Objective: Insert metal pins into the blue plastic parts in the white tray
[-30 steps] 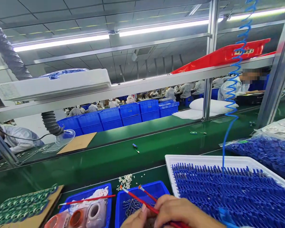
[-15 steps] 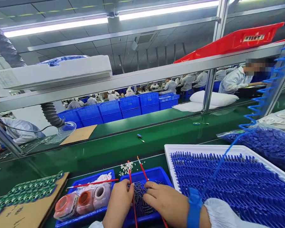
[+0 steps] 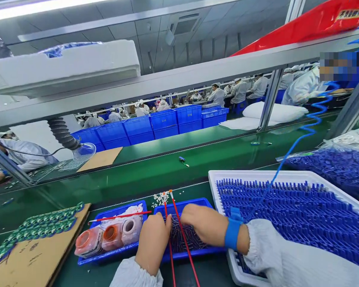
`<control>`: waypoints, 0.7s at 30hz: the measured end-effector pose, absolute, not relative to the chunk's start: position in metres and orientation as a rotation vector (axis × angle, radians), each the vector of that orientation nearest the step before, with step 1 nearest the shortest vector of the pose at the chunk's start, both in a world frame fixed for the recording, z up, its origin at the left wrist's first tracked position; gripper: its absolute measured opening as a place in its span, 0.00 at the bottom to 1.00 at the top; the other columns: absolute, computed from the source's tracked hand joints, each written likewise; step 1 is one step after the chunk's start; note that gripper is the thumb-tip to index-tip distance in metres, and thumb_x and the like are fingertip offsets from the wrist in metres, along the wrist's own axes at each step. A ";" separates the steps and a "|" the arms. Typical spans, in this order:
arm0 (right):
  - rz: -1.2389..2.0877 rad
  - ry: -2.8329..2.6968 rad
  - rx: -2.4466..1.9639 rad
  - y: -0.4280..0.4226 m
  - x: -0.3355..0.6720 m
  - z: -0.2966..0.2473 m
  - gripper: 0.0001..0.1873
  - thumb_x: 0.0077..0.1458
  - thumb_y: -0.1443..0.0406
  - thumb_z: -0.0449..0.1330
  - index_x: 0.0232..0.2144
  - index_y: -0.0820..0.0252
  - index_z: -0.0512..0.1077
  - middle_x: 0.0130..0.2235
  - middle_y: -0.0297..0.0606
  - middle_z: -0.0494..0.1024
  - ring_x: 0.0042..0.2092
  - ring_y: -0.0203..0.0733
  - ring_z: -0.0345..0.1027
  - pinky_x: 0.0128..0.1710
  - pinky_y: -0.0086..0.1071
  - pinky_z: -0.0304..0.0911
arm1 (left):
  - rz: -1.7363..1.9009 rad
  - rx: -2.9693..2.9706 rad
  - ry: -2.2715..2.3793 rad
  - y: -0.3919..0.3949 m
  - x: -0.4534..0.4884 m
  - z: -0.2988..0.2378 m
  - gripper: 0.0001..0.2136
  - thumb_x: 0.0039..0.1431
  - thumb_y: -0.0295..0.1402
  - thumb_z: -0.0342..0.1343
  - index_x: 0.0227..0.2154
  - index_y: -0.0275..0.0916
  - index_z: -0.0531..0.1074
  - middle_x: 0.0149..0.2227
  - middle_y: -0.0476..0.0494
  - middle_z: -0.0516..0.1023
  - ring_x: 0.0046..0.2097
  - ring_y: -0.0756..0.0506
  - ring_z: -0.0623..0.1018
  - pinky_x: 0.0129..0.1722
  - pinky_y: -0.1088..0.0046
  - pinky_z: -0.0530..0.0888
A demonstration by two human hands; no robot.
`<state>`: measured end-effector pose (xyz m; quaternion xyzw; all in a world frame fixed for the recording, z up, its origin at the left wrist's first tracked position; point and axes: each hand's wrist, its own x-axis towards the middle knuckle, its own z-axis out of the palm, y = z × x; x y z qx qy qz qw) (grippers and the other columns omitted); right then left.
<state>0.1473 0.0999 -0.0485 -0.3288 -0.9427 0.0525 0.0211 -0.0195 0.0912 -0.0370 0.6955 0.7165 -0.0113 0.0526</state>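
My left hand [image 3: 153, 239] is closed at the blue tray [image 3: 197, 252], its thumb and fingers pressed on a red-handled brush [image 3: 171, 255]. A second red-handled brush [image 3: 185, 241] slants across the tray, close to the fingertips of my right hand [image 3: 202, 224]. My right hand's fingers curl downward over small dark thin parts [image 3: 179, 237] in the tray; its fingertips are hidden, so what they grip cannot be seen. Both brush tips point at a scatter of small white pieces [image 3: 160, 198] just beyond the tray.
Left of my hands, another blue tray [image 3: 86, 261] bears open bottles [image 3: 112, 237], white cloth and a third red brush [image 3: 119, 216]. Green circuit boards [image 3: 48, 225] lie on cardboard [image 3: 32, 261]. A white tray [image 3: 233, 271] of blue parts stands right, a blue coiled cord [image 3: 290, 153] above it.
The view has tilted down. My right hand has moved off its brush, which has swung left and lies beside the fingertips. My left hand stays at its brush.
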 end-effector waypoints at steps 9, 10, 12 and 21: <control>0.331 -3.087 -1.456 0.117 0.142 -0.065 0.15 0.63 0.63 0.61 0.49 0.63 0.65 0.45 0.42 0.65 0.45 0.51 0.62 0.42 0.45 0.66 | 0.157 2.083 2.058 0.070 -0.029 -0.025 0.21 0.61 0.37 0.43 0.48 0.26 0.70 0.31 0.33 0.82 0.36 0.36 0.79 0.34 0.64 0.68; 0.338 -3.092 -1.472 0.117 0.138 -0.066 0.16 0.64 0.63 0.60 0.50 0.63 0.65 0.46 0.42 0.65 0.45 0.51 0.63 0.41 0.45 0.66 | 0.174 2.072 2.029 0.068 -0.030 -0.023 0.21 0.61 0.37 0.43 0.48 0.27 0.70 0.31 0.35 0.82 0.36 0.36 0.79 0.33 0.64 0.68; 0.350 -3.085 -1.513 0.119 0.133 -0.067 0.16 0.65 0.62 0.60 0.51 0.63 0.63 0.46 0.43 0.65 0.44 0.50 0.64 0.41 0.44 0.67 | 0.207 2.048 1.969 0.064 -0.033 -0.020 0.19 0.60 0.38 0.44 0.45 0.30 0.72 0.30 0.38 0.82 0.35 0.36 0.79 0.33 0.65 0.67; 0.484 -3.032 -1.531 0.122 0.133 -0.075 0.14 0.65 0.63 0.59 0.50 0.65 0.64 0.46 0.43 0.65 0.40 0.45 0.66 0.37 0.39 0.69 | 0.320 1.997 1.809 0.070 -0.036 -0.019 0.17 0.57 0.37 0.47 0.43 0.33 0.74 0.30 0.41 0.82 0.32 0.40 0.78 0.32 0.67 0.67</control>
